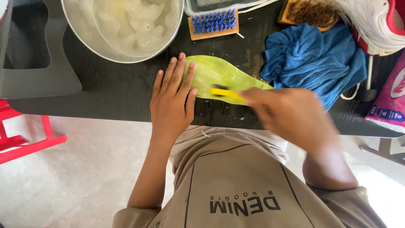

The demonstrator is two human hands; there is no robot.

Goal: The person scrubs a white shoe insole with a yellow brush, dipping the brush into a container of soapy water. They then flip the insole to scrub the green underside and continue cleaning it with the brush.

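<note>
The right hand [291, 116], blurred, gripped a yellow brush [225, 92] with curled fingers, its head on the green insole [223, 76]. The left hand [172, 99] lay flat, fingers spread, pinning the insole's end to the black table [109, 88]. Beyond sat a blue towel [312, 59], a soapy water basin [126, 25] and a blue-bristled brush [213, 23].

Tabletop [118, 90]: black, matte. Insole [219, 76]: lime green, plain. Small brush [225, 93] in the right hand [291, 116]: yellow handle. Basin [84, 38]: silver metal, holding white foamy water. Scrubbing brush [214, 23]: blue bristles on a tan wooden block. Second brush [310, 12]: brown bristles. Towel [314, 61]: blue. Shoe [375, 23]: white with red lining. Stool [25, 141]: red
</note>
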